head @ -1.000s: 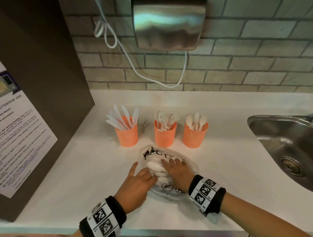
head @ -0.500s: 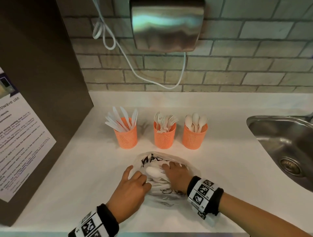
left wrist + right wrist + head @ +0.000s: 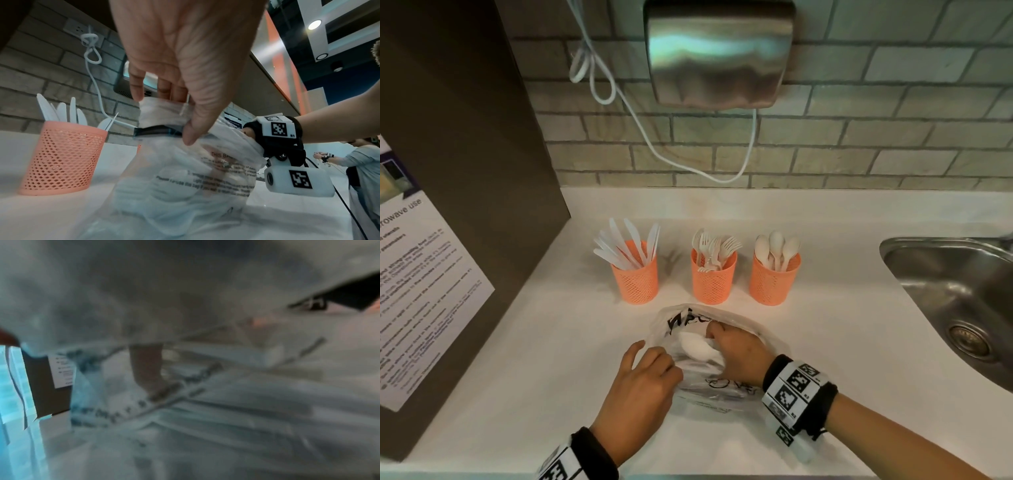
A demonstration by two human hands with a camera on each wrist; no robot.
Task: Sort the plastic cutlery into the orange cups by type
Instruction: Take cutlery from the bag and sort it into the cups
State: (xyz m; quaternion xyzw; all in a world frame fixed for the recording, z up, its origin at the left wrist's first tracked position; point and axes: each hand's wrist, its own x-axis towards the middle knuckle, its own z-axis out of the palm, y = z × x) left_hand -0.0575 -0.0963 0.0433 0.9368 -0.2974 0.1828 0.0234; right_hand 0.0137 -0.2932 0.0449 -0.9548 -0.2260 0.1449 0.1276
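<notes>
Three orange mesh cups stand in a row: knives in the left cup (image 3: 635,277), forks in the middle cup (image 3: 713,282), spoons in the right cup (image 3: 774,284). In front of them lies a clear printed plastic bag (image 3: 681,320) with white cutlery (image 3: 695,346) inside. My left hand (image 3: 657,356) pinches the bag's rim (image 3: 164,112) between thumb and fingers and holds it up. My right hand (image 3: 717,337) is inside the bag, fingers curled on the white cutlery. The right wrist view is blurred by bag plastic (image 3: 226,418).
A steel sink (image 3: 955,294) is sunk into the white counter (image 3: 551,342) at the right. A dark cabinet side with a printed notice (image 3: 421,308) stands at the left. A hand dryer (image 3: 719,54) and its white cable (image 3: 640,113) hang on the brick wall behind.
My left hand went from lying beside the bag to pinching its rim. My right hand pushed deeper into the bag and curled its fingers on the cutlery.
</notes>
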